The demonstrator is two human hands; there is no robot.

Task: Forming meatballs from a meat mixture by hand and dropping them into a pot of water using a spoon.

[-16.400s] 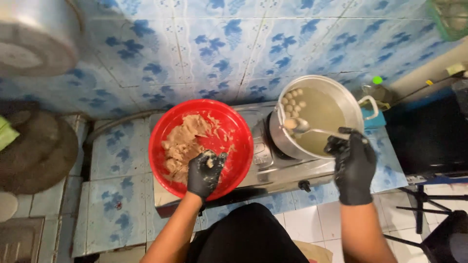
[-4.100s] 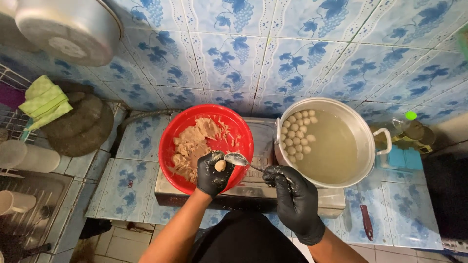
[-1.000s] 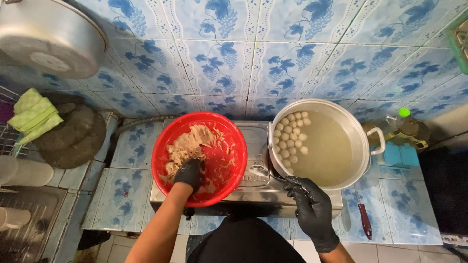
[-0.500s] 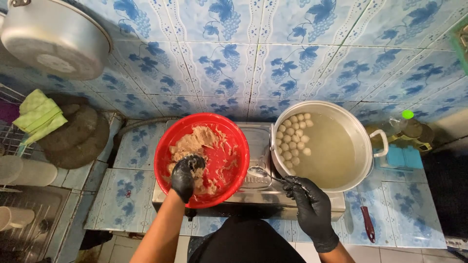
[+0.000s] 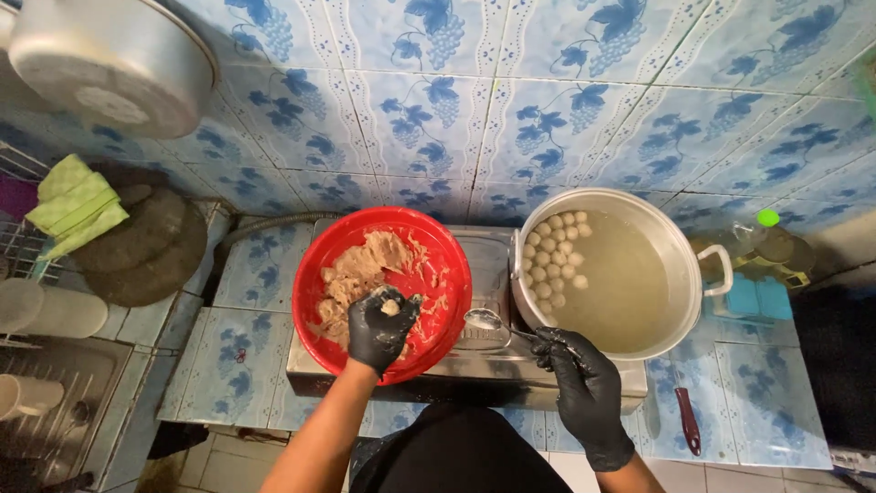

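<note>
Fingers of the left hand (image 5: 381, 329), gloved in black, curl into a fist around a lump of pale meat paste, and a small ball of paste (image 5: 391, 308) pokes out at the top between thumb and forefinger. That hand sits over the near side of the red bowl (image 5: 449, 265), which rests on the steel stove (image 5: 488, 265) and holds a heap of the same beige paste (image 5: 356, 274) on its left half. Closed round the handle of a metal spoon (image 5: 485, 319), the right hand (image 5: 584, 388), also in a black glove, holds the spoon bowl level and pointing left, in the gap between the red bowl and the big metal pot (image 5: 680, 260). In the pot, cloudy water fills most of the space, and a cluster of white meatballs (image 5: 550, 260) floats against its left wall. Blue grape-patterned tiles (image 5: 511, 100) cover the wall behind. To the left lie a dark round pad (image 5: 151, 246) and a folded green cloth (image 5: 78, 201); a red-handled knife (image 5: 686, 422) lies on the counter to the right.
</note>
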